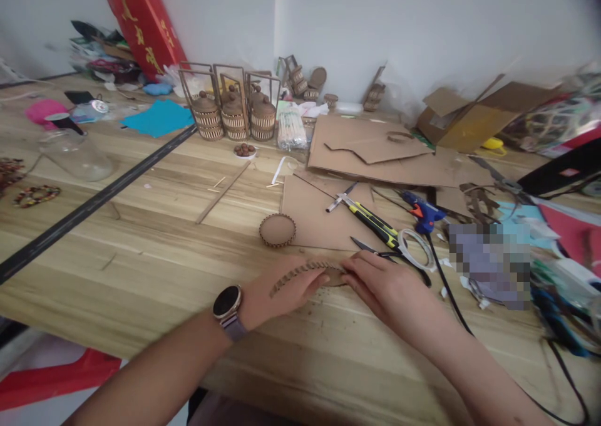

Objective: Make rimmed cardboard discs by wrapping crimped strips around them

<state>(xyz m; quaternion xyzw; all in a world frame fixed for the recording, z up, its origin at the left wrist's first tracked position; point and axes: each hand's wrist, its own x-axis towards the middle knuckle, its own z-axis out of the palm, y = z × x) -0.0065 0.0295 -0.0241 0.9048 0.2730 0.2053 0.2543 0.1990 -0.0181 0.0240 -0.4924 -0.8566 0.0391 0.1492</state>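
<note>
A narrow strip of corrugated cardboard (300,269) curves over the back of my left hand (288,288) toward the fingertips of both hands. The fingers of my left hand are closed at the strip and a small cardboard disc (335,278), which shows only in part. My right hand (385,282) pinches the strip's far end at the disc's edge. Just beyond my hands, a round cardboard piece with a ridged rim (277,230) lies on the wooden table (225,363).
Scissors (375,249), a yellow-black utility knife (375,222), a tape roll (417,248) and a blue glue gun (422,212) lie to the right. Cardboard sheets (338,144) and several small lidded baskets (235,116) stand farther back. A thin stick (222,193) lies left.
</note>
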